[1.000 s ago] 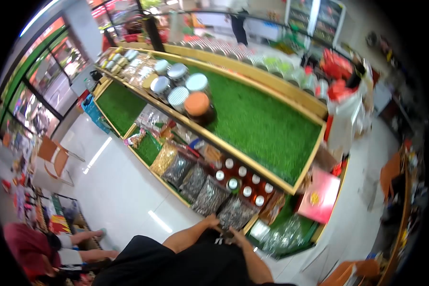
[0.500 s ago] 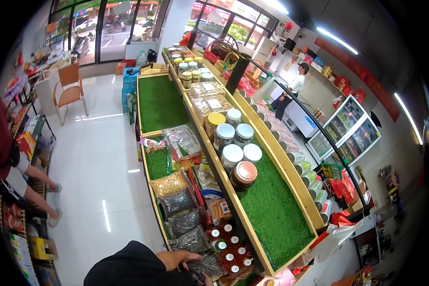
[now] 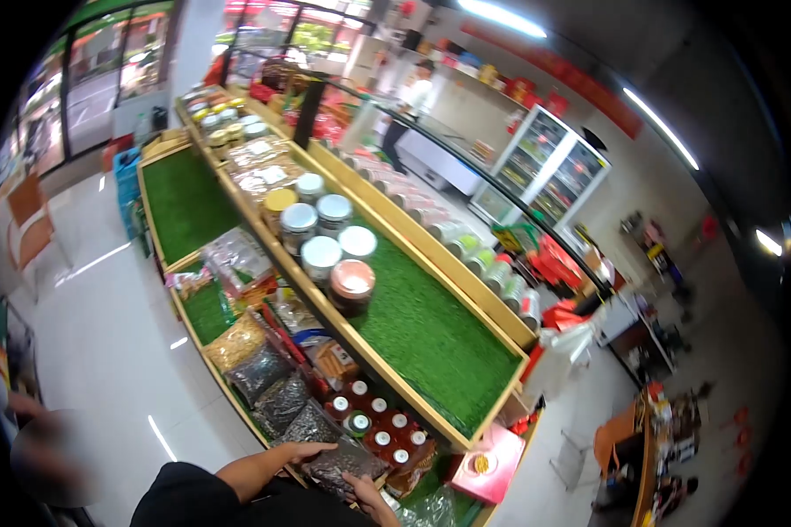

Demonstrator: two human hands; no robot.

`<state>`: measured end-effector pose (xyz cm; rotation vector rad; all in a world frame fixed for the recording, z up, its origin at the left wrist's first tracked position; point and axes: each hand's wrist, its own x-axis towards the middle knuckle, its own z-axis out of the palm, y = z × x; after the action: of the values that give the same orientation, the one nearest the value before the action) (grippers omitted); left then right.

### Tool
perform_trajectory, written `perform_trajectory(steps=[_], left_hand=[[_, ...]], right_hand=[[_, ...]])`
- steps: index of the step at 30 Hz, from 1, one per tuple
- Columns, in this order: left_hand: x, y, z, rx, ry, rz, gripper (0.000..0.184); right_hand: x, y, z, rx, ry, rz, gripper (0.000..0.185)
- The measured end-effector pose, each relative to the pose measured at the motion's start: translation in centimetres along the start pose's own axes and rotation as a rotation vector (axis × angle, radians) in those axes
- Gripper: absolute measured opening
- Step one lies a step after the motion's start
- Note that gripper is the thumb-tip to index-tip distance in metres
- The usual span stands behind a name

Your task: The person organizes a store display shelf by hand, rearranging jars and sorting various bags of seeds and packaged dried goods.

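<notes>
My left hand (image 3: 309, 451) is at the far-left edge of a clear plastic bag of dark dried goods (image 3: 336, 470), fingers along its top. On its near-right side, my right hand (image 3: 366, 494) grips the same bag, thumb on top. The bag lies in the lower shelf tray, in line with similar dark bags (image 3: 310, 425) and a bag of yellowish pieces (image 3: 237, 342). Several bottles of red-brown liquid with white caps (image 3: 382, 437) stand just right of the bag. What exactly is in the dark bags cannot be made out.
Above runs an upper shelf with green turf (image 3: 444, 373), holding lidded jars (image 3: 322, 255) and a wooden rim. A pink box (image 3: 492, 461) sits at the lower right. Another person, partly blurred (image 3: 57, 457), is at the left; one more stands behind the counter.
The view has swung right, so the shelves shift left and the pink box shows. Both hands remain on the dark bag, now more fully visible. The person at left is closer in view.
</notes>
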<state>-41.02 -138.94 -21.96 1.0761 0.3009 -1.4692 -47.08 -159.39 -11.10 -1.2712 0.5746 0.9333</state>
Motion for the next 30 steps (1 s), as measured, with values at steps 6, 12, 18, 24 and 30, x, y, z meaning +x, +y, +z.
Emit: perform_trajectory(steps=[6,12,18,24,30], left_hand=[[-4.8,-2.5,2.3,-0.277,0.01,0.098,0.057],[-10.4,3.9,7.2,-0.124,0.121,0.669,0.051],[-17.1,15.6,17.1,0.393,0.289,1.147,0.047],[-9.8,28.9,19.8,0.687,0.695,1.339,0.047],[-0.2,30.8,17.1,1.138,1.003,1.147,0.066]], right_hand=[[-1.2,1.8,1.0,-0.82,-0.059,-0.749,0.059],[-7.6,-3.4,1.5,-0.787,0.02,-0.673,0.082],[-12.5,-10.2,-1.3,-0.526,0.136,-1.027,0.091],[-9.7,-19.7,-8.7,-0.731,1.039,-1.439,0.049],[-5.7,-18.6,-10.6,-0.891,1.131,-1.268,0.051]])
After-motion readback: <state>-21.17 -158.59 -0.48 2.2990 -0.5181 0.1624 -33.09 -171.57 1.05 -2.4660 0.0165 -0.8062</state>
